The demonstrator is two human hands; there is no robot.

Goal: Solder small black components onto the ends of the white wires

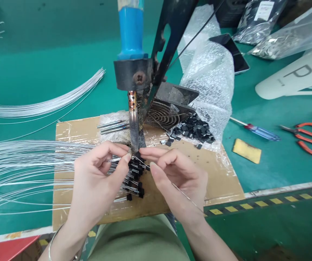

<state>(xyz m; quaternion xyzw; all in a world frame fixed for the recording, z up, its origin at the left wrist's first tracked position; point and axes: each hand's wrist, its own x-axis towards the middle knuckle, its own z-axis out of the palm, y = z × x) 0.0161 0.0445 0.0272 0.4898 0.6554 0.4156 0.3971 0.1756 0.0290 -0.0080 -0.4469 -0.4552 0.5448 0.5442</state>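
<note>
My left hand [97, 181] is closed, thumb and forefinger pinching a thin silvery wire [114, 159] just under the tip of the soldering iron [133, 132]. The iron points straight down, clamped by its blue handle [131, 32]. My right hand [181, 177] is closed around a thin strand of solder wire [187, 197], which runs back below the palm; its fingertips are close to the iron's tip. Beneath both hands lies a row of white wires with small black end pieces [136, 174]. The exact joint at the tip is too small to make out.
A black bracket [169, 32] carries the iron above a small fan [164, 112]. Loose black pieces [194, 128] lie on bubble wrap [213, 79]. Cardboard [213, 177] covers the mat. At right are a screwdriver [262, 132], yellow sponge [247, 150] and red-handled scissors [308, 136].
</note>
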